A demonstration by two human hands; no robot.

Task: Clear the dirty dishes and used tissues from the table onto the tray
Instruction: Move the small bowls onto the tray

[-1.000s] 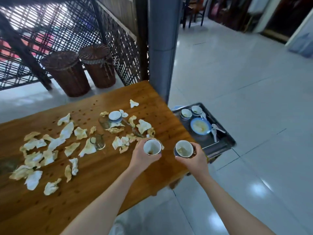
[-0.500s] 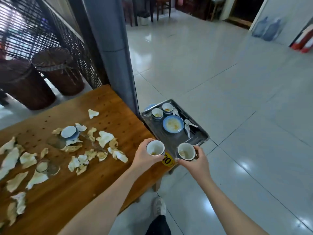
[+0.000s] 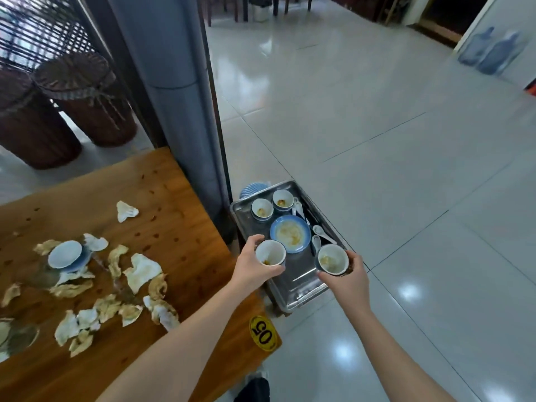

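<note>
Table (image 3: 179, 204): left of the left hand; many used tissues (image 3: 142, 269) and one white-blue dish (image 3: 65, 253) lie on it, not yet cleared.
Tray (image 3: 295, 285): under both hands; holds a blue plate (image 3: 290, 234), two small cups (image 3: 262, 208) and spoons (image 3: 318, 230).
Left hand (image 3: 251, 268): fingers curled round a dirty cup (image 3: 270, 253), above the tray's near part.
Right hand (image 3: 346, 281): grips a second dirty cup (image 3: 333, 259) likewise.
Progress: I judge most dishes are moved; all tissues remain.

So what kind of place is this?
Probably a restaurant dining room: the table carries a number sticker, used tissues litter it, and a metal tray of dirty bowls sits beside it.
</note>
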